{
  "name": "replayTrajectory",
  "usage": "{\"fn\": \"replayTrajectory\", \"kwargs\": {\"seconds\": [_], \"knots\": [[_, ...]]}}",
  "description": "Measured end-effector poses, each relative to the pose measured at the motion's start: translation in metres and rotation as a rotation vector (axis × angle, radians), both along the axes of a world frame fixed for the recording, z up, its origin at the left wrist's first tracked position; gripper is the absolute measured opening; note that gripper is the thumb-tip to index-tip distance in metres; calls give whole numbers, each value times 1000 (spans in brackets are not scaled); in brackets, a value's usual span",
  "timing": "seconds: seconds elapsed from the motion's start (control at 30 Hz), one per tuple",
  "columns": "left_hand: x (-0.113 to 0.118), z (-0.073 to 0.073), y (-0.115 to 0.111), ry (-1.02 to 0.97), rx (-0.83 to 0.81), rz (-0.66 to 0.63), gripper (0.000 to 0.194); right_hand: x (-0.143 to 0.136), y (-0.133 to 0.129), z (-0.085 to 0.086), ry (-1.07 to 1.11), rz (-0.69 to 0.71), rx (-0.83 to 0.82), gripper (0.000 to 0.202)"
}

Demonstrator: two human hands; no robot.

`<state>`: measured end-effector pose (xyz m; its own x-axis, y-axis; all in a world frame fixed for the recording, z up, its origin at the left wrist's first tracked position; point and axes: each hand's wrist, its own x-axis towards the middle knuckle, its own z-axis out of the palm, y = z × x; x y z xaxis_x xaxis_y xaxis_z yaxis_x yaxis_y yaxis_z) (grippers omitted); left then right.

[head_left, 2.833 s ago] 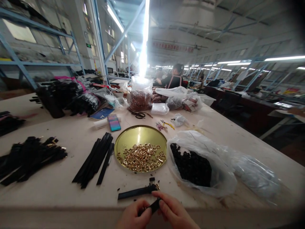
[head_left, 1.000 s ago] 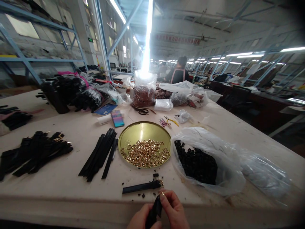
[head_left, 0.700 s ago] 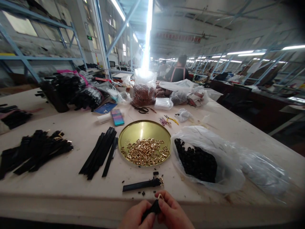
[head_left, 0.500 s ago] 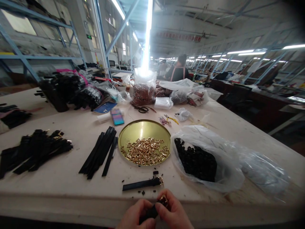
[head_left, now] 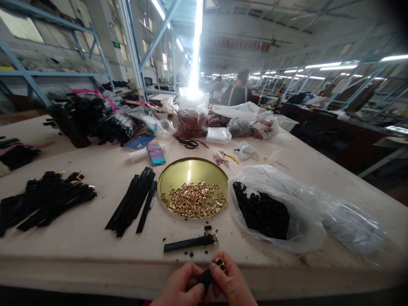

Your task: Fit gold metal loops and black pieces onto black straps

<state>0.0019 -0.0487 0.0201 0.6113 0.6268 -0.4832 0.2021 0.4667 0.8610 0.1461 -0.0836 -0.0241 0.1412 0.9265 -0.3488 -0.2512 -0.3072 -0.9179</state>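
My left hand [head_left: 182, 284] is closed on a black strap [head_left: 205, 278] at the table's front edge. The fingers of my right hand [head_left: 232, 276] pinch the same strap's end, where a gold buckle [head_left: 219, 264] shows between thumb and forefinger. Much of the strap is hidden by my fingers. Just beyond my hands lies another black strap with a gold buckle [head_left: 189, 244], with small black bits scattered around it. Behind that stands a round gold tray [head_left: 172, 170] holding a heap of loose gold buckles [head_left: 193, 197].
Black straps [head_left: 132, 199] lie in a stack left of the tray, and buckled straps [head_left: 47, 199] are piled farther left. An open plastic bag [head_left: 306, 225] of small black loops [head_left: 261, 212] sits at the right. Scissors [head_left: 188, 143] and yellow-handled pliers [head_left: 230, 157] lie behind the tray.
My left hand has shifted slightly left, and the strap between my hands has turned, with its buckle showing more plainly. Things on the table have stayed put.
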Motion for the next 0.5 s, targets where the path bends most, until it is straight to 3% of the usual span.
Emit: {"fn": "replayTrajectory", "kwargs": {"seconds": [0.27, 0.5], "knots": [[-3, -1, 1, 5, -30, -49, 26, -1, -4, 0, -53, -9, -8, 42], [-3, -6, 0, 62, -64, -89, 35, 10, -10, 16, -257, 150, 62, 13]]}}
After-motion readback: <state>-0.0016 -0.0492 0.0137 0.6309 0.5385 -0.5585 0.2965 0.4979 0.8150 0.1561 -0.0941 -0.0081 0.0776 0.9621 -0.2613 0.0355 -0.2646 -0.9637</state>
